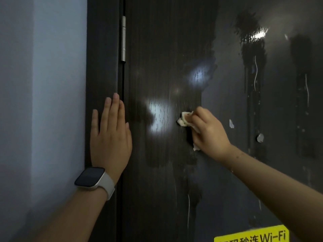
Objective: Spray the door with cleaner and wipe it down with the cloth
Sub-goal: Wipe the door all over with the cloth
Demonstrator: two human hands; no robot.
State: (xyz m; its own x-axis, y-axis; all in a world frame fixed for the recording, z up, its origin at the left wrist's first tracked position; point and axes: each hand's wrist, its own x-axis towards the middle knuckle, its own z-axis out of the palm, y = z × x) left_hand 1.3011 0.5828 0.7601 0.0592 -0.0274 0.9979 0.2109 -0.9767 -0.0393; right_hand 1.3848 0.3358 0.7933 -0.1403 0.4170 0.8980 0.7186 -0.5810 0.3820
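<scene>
Views: one only, head-worn; no second view shares the scene.
Facing: straight ahead at the door [166, 49], tilted slightly down.
Nearness: close, within arm's reach.
Framing: left hand [110, 135] lower left; right hand [208, 131] right of centre; hinge [123, 38] above left hand.

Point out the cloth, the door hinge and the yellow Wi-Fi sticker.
cloth [183, 118]: head view, on the white wad sticking out past the right hand's fingers.
door hinge [123, 38]: head view, mid-barrel of the silver pin.
yellow Wi-Fi sticker [251, 235]: head view, on its yellow face, bottom edge.
</scene>
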